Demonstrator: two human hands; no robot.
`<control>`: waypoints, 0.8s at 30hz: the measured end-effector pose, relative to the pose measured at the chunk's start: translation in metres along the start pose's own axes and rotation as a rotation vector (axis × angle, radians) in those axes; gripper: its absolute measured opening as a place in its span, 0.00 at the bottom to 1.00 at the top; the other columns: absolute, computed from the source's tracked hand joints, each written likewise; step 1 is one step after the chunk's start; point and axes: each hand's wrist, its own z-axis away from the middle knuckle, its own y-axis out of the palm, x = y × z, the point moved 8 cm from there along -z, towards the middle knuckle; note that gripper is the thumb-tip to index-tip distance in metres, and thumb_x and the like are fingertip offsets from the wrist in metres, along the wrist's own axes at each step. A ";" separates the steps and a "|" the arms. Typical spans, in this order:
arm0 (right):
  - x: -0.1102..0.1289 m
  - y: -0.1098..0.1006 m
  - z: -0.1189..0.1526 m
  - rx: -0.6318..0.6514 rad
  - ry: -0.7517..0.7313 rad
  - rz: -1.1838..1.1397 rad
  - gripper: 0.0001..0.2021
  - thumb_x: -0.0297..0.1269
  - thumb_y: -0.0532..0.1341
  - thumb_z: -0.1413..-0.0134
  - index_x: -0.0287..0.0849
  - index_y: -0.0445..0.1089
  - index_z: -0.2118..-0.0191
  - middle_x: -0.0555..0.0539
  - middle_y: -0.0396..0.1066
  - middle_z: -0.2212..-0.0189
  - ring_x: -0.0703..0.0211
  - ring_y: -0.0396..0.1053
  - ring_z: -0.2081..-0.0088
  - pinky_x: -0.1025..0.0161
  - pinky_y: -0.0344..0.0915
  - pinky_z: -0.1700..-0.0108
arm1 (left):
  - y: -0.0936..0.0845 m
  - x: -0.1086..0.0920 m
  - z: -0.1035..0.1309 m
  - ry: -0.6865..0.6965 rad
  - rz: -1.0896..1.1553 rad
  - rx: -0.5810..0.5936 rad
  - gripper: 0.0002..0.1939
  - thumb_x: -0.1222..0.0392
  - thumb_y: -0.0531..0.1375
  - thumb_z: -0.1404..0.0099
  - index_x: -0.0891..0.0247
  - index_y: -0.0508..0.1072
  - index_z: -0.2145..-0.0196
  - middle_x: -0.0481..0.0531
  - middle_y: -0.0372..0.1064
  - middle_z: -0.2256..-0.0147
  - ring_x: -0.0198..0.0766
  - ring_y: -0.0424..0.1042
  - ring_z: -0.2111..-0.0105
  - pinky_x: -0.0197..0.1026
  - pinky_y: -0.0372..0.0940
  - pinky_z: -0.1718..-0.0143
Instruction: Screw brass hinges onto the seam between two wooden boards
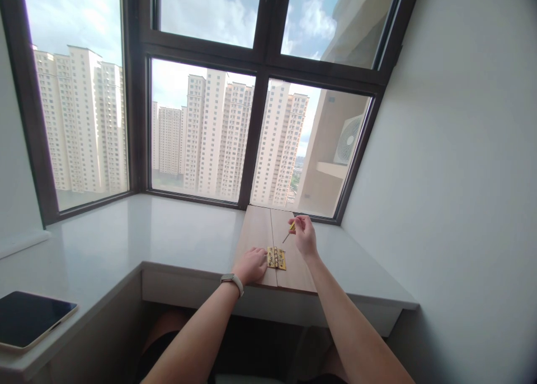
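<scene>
A brass-coloured hinge lies opened out across the seam between two wooden boards, with screws along its leaves. On the left board rests my left hand, fingers laid flat and their tips at the hinge's left edge. Whether they press on the hinge I cannot tell. My right hand is closed around the yellow handle of a screwdriver. The screwdriver's shaft slants down to the left, its tip above the right board and apart from the hinge. My palm hides part of the handle.
The boards lie on a white windowsill counter, reaching from its front edge back to the window frame. A tablet lies at the lower left. A white wall rises on the right.
</scene>
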 end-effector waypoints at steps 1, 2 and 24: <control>0.002 0.000 0.000 0.002 -0.006 0.010 0.21 0.62 0.57 0.36 0.47 0.67 0.58 0.42 0.77 0.60 0.50 0.76 0.58 0.55 0.78 0.62 | 0.000 0.000 0.000 0.002 0.001 -0.004 0.21 0.54 0.54 0.29 0.60 0.70 0.41 0.59 0.70 0.41 0.50 0.65 0.39 0.49 0.59 0.36; 0.003 0.000 0.001 0.005 -0.010 0.020 0.21 0.62 0.57 0.36 0.47 0.67 0.58 0.42 0.77 0.60 0.50 0.76 0.58 0.55 0.78 0.63 | 0.000 0.000 0.000 0.005 0.004 -0.010 0.21 0.54 0.54 0.29 0.60 0.70 0.42 0.59 0.70 0.41 0.50 0.65 0.39 0.49 0.59 0.36; -0.022 0.024 0.015 0.094 0.050 0.033 0.22 0.64 0.59 0.39 0.48 0.67 0.59 0.44 0.77 0.62 0.50 0.76 0.59 0.55 0.79 0.65 | 0.001 0.001 0.000 -0.001 0.014 -0.007 0.20 0.54 0.54 0.28 0.60 0.70 0.41 0.59 0.70 0.42 0.50 0.65 0.39 0.50 0.60 0.37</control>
